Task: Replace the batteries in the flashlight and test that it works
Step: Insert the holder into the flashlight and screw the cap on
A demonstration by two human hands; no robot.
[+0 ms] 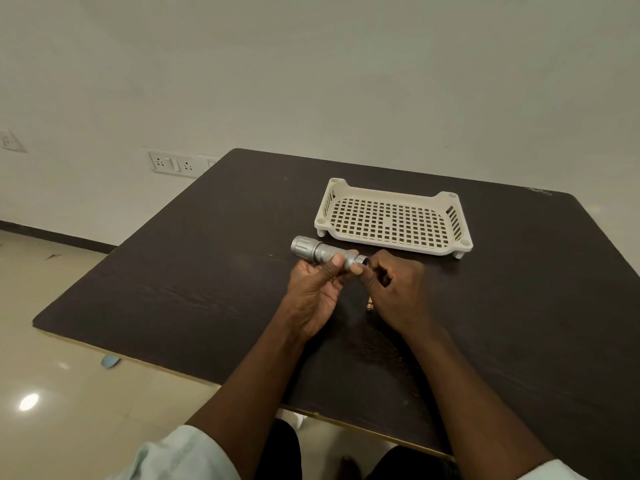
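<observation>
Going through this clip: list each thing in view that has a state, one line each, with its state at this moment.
Flashlight: held off the table, roughly level, head pointing left; tail end at the right hand; lit or not cannot be told.
Left hand: gripping the flashlight's body.
Right hand: fingers curled at the flashlight's tail end; contents hidden.
Tray: upright on the table, nothing in it.
Small brass-coloured object: on the table, mostly hidden by the right hand.

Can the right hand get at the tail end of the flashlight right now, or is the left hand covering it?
Probably yes. The left hand grips the flashlight around its body, leaving the tail end bare and pointing toward the right hand, whose fingertips are right at it. Nothing lies between them.
</observation>
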